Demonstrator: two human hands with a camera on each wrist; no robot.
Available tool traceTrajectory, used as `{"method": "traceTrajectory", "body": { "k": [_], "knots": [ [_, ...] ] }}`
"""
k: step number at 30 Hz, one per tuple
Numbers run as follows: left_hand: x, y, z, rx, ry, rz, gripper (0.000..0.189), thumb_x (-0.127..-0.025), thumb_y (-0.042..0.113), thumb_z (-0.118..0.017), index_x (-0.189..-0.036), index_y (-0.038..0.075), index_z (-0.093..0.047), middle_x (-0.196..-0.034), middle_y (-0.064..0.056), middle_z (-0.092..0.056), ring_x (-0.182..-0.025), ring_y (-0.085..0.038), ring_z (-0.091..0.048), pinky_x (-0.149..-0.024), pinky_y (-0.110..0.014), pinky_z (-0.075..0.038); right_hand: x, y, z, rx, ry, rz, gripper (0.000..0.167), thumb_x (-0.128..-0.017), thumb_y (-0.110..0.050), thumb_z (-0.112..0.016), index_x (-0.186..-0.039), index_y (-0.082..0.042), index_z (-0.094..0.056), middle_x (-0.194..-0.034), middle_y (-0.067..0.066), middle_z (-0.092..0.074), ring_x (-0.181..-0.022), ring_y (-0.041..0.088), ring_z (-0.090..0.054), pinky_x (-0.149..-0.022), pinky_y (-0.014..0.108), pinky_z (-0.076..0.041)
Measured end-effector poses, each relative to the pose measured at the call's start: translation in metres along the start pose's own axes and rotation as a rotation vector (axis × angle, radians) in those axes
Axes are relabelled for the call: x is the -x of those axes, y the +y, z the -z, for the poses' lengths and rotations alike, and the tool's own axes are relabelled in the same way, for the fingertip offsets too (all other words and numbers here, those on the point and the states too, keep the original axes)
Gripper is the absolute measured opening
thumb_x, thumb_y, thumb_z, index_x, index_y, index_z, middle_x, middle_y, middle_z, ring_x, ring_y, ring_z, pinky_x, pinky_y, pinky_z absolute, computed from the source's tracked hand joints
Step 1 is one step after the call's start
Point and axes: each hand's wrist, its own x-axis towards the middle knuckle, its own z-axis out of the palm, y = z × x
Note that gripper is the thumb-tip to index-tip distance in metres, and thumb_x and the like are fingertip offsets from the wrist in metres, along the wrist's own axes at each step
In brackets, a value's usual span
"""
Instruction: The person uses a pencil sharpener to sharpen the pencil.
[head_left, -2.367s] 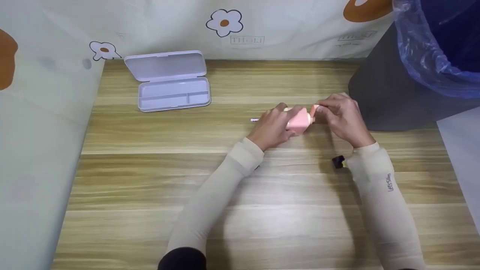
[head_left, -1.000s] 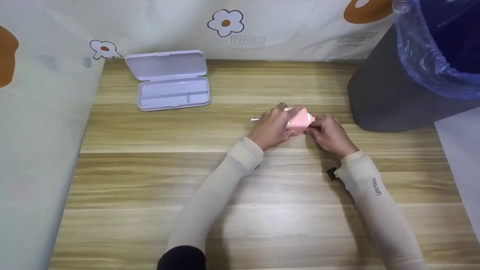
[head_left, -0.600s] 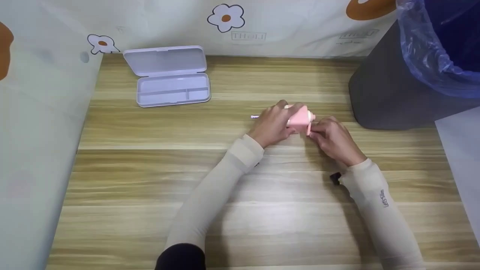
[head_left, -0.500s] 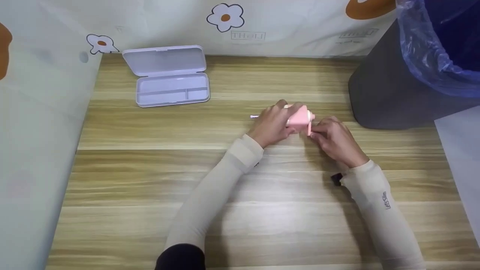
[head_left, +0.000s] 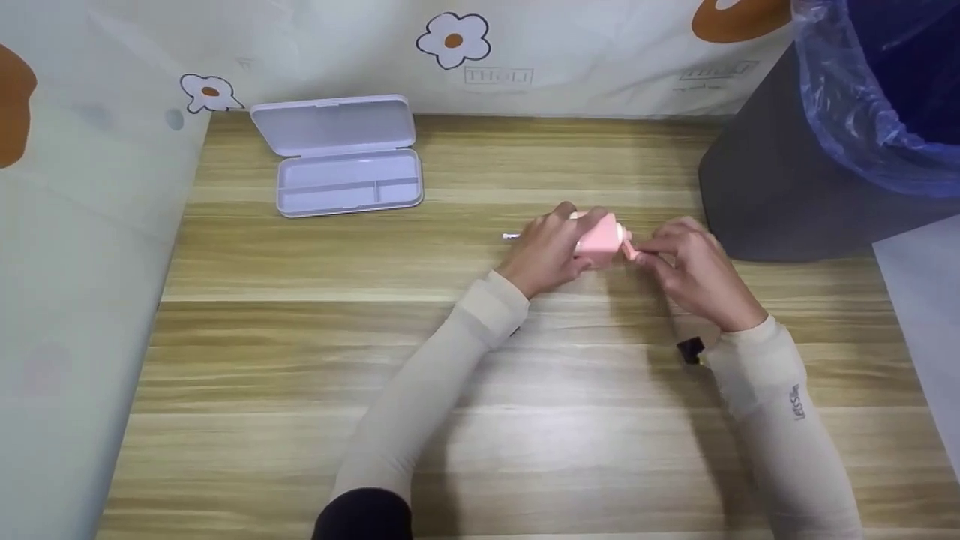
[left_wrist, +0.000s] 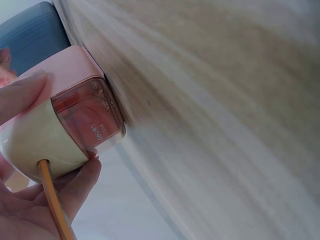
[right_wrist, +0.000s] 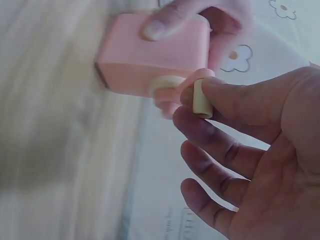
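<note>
My left hand (head_left: pixel 547 251) grips a pink and cream hand-crank pencil sharpener (head_left: pixel 598 240) on the wooden table, thumb and fingers round its sides. In the left wrist view, a yellow pencil (left_wrist: pixel 54 202) sticks out of the cream face beside the see-through shavings drawer (left_wrist: pixel 95 117). Only the pencil's pale end shows past the hand in the head view. Thumb and index finger of my right hand (head_left: pixel 694 270) pinch the cream knob (right_wrist: pixel 202 100) of the pink crank (head_left: pixel 628 249), which points down and to the right. The other right-hand fingers are loosely bent.
An open lavender pencil case (head_left: pixel 349 206) with divided compartments stands at the back left. A dark grey bin (head_left: pixel 765 172) lined with a blue bag is at the right, close beyond my right hand. A flower-printed sheet (head_left: pixel 337 52) covers the wall behind.
My right hand has carried the crank round, from pointing up, to down, to down-right now. My left hand has kept its grip, and the sharpener stays in place.
</note>
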Motion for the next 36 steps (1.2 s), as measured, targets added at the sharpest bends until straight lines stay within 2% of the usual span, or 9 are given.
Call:
{"method": "traceTrajectory", "body": {
  "k": [12, 20, 27, 32, 36],
  "knots": [
    [-0.001, -0.002, 0.001, -0.011, -0.003, -0.006, 0.067, -0.084, 0.024, -0.079, -0.144, 0.02, -0.051, -0.126, -0.016, -0.057, -0.098, -0.026, -0.063, -0.083, -0.037, -0.052, -0.019, 0.003, 0.011, -0.028, 0.094, 0.051, 0.01, -0.088, 0.0, -0.072, -0.096, 0.002, -0.078, -0.084, 0.012, -0.07, -0.09, 0.026, -0.054, -0.078, 0.04, -0.038],
    [0.0, -0.001, 0.0, -0.017, 0.01, -0.018, 0.065, -0.084, 0.024, -0.079, -0.143, 0.019, -0.053, -0.125, -0.017, -0.057, -0.097, -0.026, -0.063, -0.084, -0.037, -0.052, -0.036, 0.007, 0.012, -0.024, 0.085, -0.01, 0.012, -0.091, -0.004, -0.07, -0.099, 0.0, -0.078, -0.089, 0.014, -0.072, -0.089, 0.029, -0.056, -0.08, 0.043, -0.039],
    [0.001, -0.001, -0.002, -0.019, 0.015, -0.015, 0.065, -0.084, 0.025, -0.079, -0.143, 0.019, -0.052, -0.124, -0.017, -0.058, -0.097, -0.025, -0.063, -0.084, -0.037, -0.052, -0.053, 0.018, -0.003, -0.03, 0.114, -0.101, 0.017, -0.093, -0.006, -0.069, -0.105, 0.003, -0.076, -0.095, 0.02, -0.071, -0.094, 0.036, -0.062, -0.086, 0.051, -0.044],
    [0.001, -0.001, -0.003, -0.015, 0.019, -0.015, 0.066, -0.085, 0.026, -0.079, -0.145, 0.019, -0.052, -0.123, -0.016, -0.058, -0.096, -0.025, -0.063, -0.083, -0.037, -0.052, -0.061, 0.035, -0.024, 0.001, 0.083, -0.085, 0.016, -0.093, -0.001, -0.065, -0.104, 0.003, -0.077, -0.089, 0.02, -0.07, -0.086, 0.034, -0.062, -0.081, 0.047, -0.044],
    [0.001, -0.002, -0.001, -0.018, 0.028, -0.014, 0.065, -0.085, 0.027, -0.079, -0.144, 0.019, -0.053, -0.123, -0.016, -0.058, -0.097, -0.025, -0.063, -0.085, -0.037, -0.052, -0.059, 0.046, -0.037, -0.011, 0.041, -0.07, 0.022, -0.087, 0.009, -0.063, -0.101, 0.0, -0.078, -0.085, 0.017, -0.071, -0.083, 0.031, -0.061, -0.079, 0.045, -0.043]
  ]
}}
